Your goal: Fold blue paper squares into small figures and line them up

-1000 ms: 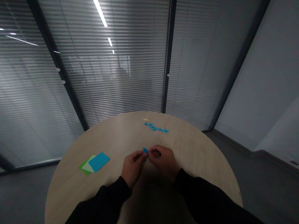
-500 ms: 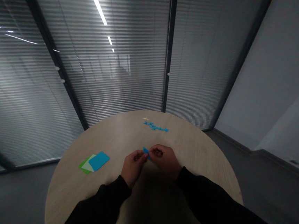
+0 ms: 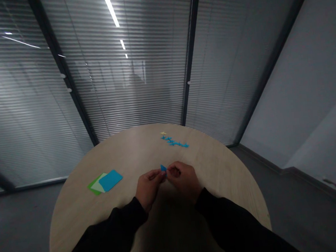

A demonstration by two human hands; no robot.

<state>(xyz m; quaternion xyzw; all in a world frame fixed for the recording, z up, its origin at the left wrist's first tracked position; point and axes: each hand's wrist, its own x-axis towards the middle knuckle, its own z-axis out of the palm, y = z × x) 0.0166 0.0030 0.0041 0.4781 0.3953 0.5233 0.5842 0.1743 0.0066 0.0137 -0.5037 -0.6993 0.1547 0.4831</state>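
Note:
A small folded piece of blue paper (image 3: 163, 168) is pinched between my two hands above the middle of the table. My left hand (image 3: 148, 187) grips its left side with thumb and forefinger. From the other side, my right hand (image 3: 185, 179) holds it in a pinch with the fingers curled. Part of the paper is hidden behind the fingertips. Beyond the hands lie several small folded blue paper shapes (image 3: 173, 142) in a slanting row, with one yellow folded shape (image 3: 163, 133) at the far end.
To the left, overlapping sheets of blue paper (image 3: 111, 180), pale green paper (image 3: 98, 184) and bright green paper (image 3: 93, 188) lie on the round wooden table (image 3: 129, 153). Blinds (image 3: 136, 101) hang behind glass past the table's far edge, and a pale wall (image 3: 309, 90) stands at the right.
My hands stay pinched on the blue paper, and the right fingers have shifted slightly. The whole view has moved a little; the sheets and folded shapes lie as before.

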